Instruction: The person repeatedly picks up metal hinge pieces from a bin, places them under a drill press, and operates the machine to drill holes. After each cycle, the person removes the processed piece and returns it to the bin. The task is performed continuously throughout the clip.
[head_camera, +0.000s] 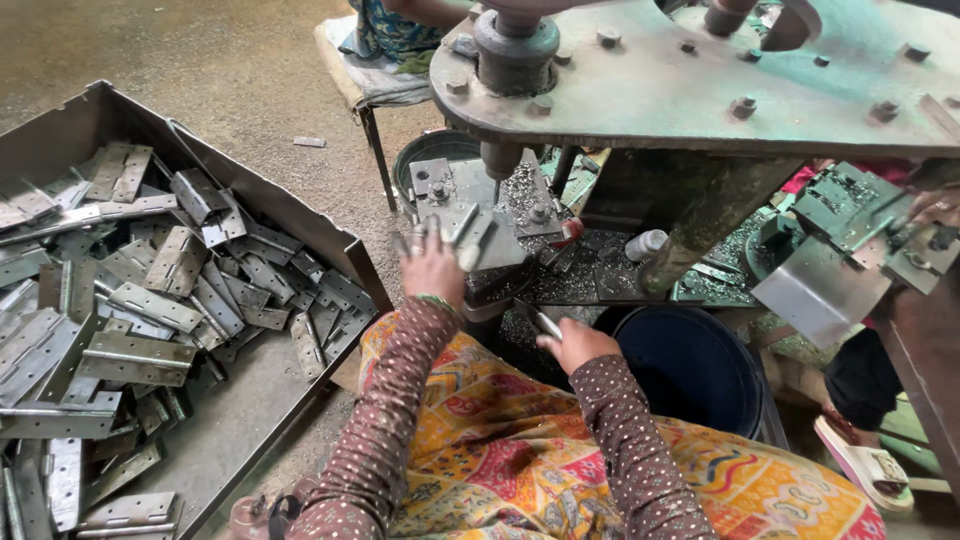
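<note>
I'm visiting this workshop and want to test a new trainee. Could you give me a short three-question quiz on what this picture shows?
1. True or false: the tray on the person's left holds metal hinges.
2. Which hand reaches up to the part on the press bed? A) left B) right
3. Fill in: the bucket beside the right hand is dark ____.

Key: 1 true. 2 A, the left hand. 3 blue.
</note>
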